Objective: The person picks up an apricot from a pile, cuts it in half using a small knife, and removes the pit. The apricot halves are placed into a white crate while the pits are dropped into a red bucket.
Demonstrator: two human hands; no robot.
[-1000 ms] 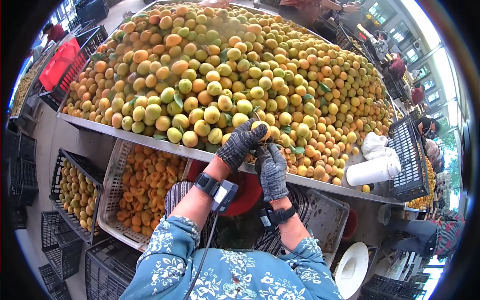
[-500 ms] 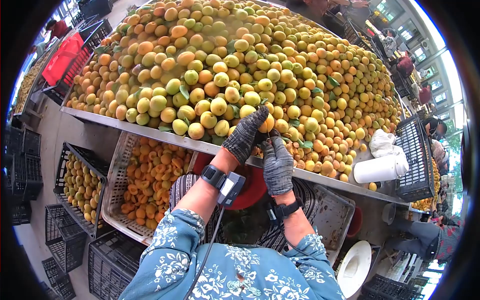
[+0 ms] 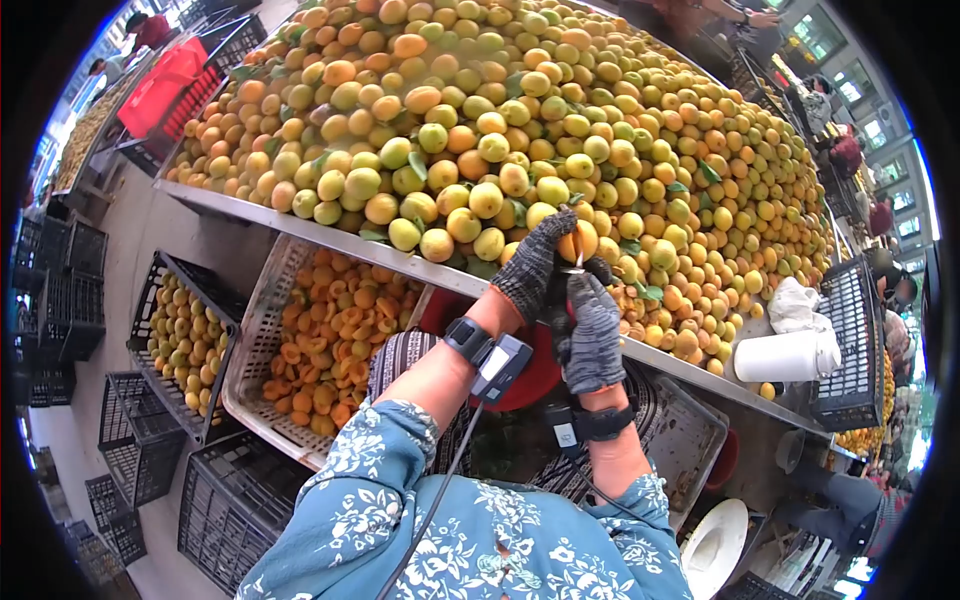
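**Holding one apricot at the edge of the heap**

The person's left hand, in a dark grey knitted glove, reaches up over the front edge of the long metal tabletop. Its fingers are closed around a round orange-yellow apricot. The fruit sits at the fingertips, just above the tabletop's edge and against the foot of the big heap of yellow, green and orange apricots that covers the tabletop.

The right hand, gloved the same way, is just below the fruit and touches the left hand. It is curled into a clenched grip with its fingertips pointing up at the apricot. A thin pale glint shows between the two hands, but what the right hand grips cannot be made out.

Each wrist carries a black strap: the left one has a grey box with a cable, and the right one has a small black unit. Both arms wear blue floral sleeves.

Under the tabletop, below the hands, is a round red basin. To its left stands a white plastic lattice crate full of halved orange apricots. Beside that is a black plastic crate of whole yellow ones. A white cylinder lies on the tabletop to the right, well apart from the hands.
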